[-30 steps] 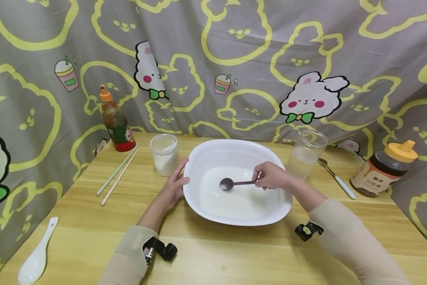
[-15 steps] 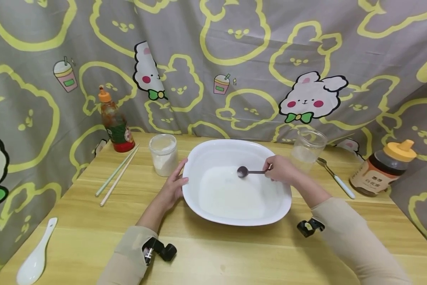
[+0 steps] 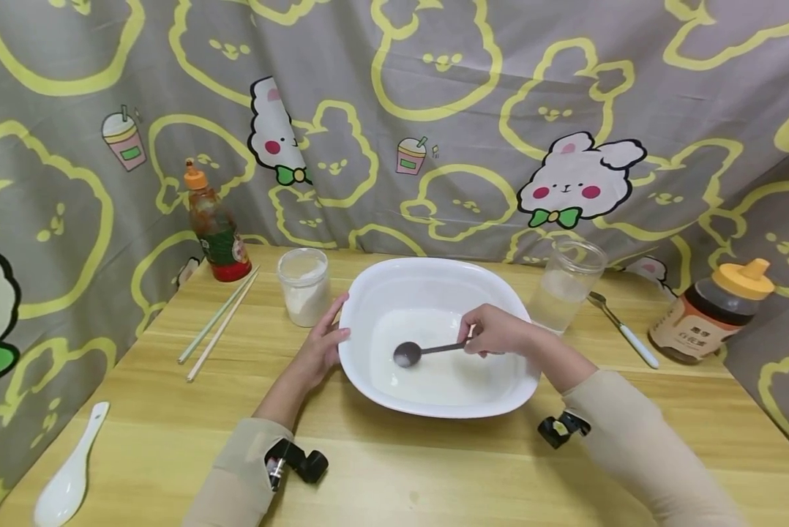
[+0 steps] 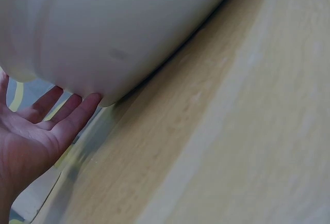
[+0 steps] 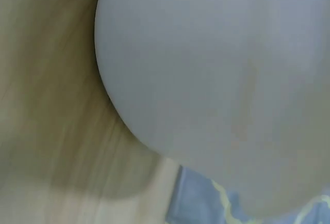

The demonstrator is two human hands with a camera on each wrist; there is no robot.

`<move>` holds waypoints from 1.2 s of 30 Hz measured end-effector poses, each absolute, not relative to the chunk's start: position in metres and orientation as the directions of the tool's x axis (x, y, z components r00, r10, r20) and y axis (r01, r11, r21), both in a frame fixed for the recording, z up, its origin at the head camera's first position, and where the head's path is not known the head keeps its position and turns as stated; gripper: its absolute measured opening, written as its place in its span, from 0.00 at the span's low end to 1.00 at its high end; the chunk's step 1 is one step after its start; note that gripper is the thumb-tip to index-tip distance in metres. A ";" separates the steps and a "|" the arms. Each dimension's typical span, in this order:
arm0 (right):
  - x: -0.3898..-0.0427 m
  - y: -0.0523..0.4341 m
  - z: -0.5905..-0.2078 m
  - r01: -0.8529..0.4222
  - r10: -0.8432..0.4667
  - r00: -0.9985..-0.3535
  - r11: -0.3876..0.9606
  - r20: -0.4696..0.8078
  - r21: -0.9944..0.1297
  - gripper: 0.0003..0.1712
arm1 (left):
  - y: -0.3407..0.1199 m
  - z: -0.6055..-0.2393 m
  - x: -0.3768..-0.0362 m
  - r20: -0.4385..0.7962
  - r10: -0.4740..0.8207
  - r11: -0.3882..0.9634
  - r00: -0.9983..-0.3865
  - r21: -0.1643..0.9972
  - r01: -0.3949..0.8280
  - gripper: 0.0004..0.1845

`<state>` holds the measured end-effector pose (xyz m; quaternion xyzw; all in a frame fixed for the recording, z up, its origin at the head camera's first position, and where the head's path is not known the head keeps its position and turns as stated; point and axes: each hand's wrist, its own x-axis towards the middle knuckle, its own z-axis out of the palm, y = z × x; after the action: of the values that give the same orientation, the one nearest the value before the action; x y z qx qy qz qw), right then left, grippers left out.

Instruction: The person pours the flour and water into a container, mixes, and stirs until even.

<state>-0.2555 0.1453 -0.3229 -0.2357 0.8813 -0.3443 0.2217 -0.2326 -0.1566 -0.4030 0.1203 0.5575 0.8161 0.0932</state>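
Note:
A wide white bowl [image 3: 522, 380] with milky white liquid stands mid-table. My right hand [image 3: 496, 331] reaches over its right rim and pinches the handle of a dark metal spoon [image 3: 410, 352], whose bowl dips into the liquid at the left of centre. My left hand [image 3: 322, 344] rests with straight fingers against the bowl's left outer wall; the left wrist view shows the fingers [image 4: 62, 118] lying flat on the white bowl's wall [image 4: 118, 28]. The right wrist view shows only the bowl's white underside [image 5: 216, 79] above the table.
A lidded jar of white powder [image 3: 304, 284], a sauce bottle [image 3: 215, 228] and chopsticks [image 3: 218, 320] lie at the left. A white ceramic spoon [image 3: 65, 479] is at the front left. A clear jar [image 3: 566, 284], a white-handled spoon [image 3: 621, 329] and a honey bottle [image 3: 711, 311] stand right.
The right hand swung the spoon from the bowl's middle to its back right, then forward and left into the liquid. The left hand has stayed on the bowl's wall.

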 end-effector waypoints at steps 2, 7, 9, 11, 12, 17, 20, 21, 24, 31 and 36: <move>-0.250 0.153 -0.318 -0.315 -0.589 -0.779 0.663 -0.214 -0.680 0.05 | -0.156 -0.403 -0.233 0.092 0.290 -0.360 -0.953 0.933 -0.020 0.37; -0.244 0.177 -0.305 -0.353 -0.556 -0.813 0.708 -0.174 -0.612 0.06 | -0.156 -0.404 -0.233 0.085 0.283 -0.360 -0.955 0.933 -0.024 0.36; -0.245 0.184 -0.300 -0.351 -0.522 -0.838 0.740 -0.161 -0.574 0.06 | -0.156 -0.403 -0.233 0.083 0.286 -0.362 -0.955 0.932 -0.027 0.36; -0.247 0.188 -0.297 -0.353 -0.489 -0.861 0.772 -0.140 -0.529 0.05 | -0.157 -0.404 -0.233 0.083 0.287 -0.366 -0.954 0.930 -0.029 0.36; -0.249 0.189 -0.297 -0.348 -0.472 -0.872 0.786 -0.132 -0.511 0.05 | -0.157 -0.403 -0.233 0.083 0.286 -0.367 -0.955 0.930 -0.029 0.36; -0.264 0.179 -0.303 -0.275 -0.380 -0.916 0.829 -0.129 -0.486 0.06 | -0.157 -0.403 -0.233 0.090 0.286 -0.368 -0.954 0.930 -0.023 0.35; -0.271 0.165 -0.311 -0.253 -0.367 -0.923 0.807 -0.118 -0.534 0.06 | -0.157 -0.403 -0.233 0.087 0.289 -0.365 -0.953 0.931 -0.026 0.36; -0.273 0.160 -0.314 -0.254 -0.373 -0.921 0.791 -0.110 -0.556 0.06 | -0.156 -0.403 -0.233 0.086 0.290 -0.366 -0.953 0.930 -0.027 0.36; -0.274 0.143 -0.321 -0.242 -0.393 -0.913 0.738 -0.109 -0.630 0.06 | -0.156 -0.403 -0.233 0.085 0.289 -0.371 -0.954 0.928 -0.030 0.36; -0.262 0.124 -0.330 -0.209 -0.492 -0.847 0.656 -0.201 -0.725 0.06 | -0.156 -0.402 -0.233 0.087 0.281 -0.363 -0.956 0.932 -0.022 0.36; -0.250 0.137 -0.328 -0.248 -0.590 -0.771 0.623 -0.238 -0.742 0.05 | -0.156 -0.402 -0.233 0.081 0.285 -0.362 -0.955 0.932 -0.030 0.36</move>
<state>-0.2498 0.1366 -0.3278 -0.2411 0.8692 -0.3608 0.2372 -0.2325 -0.1559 -0.4018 0.1148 0.5563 0.8173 0.0963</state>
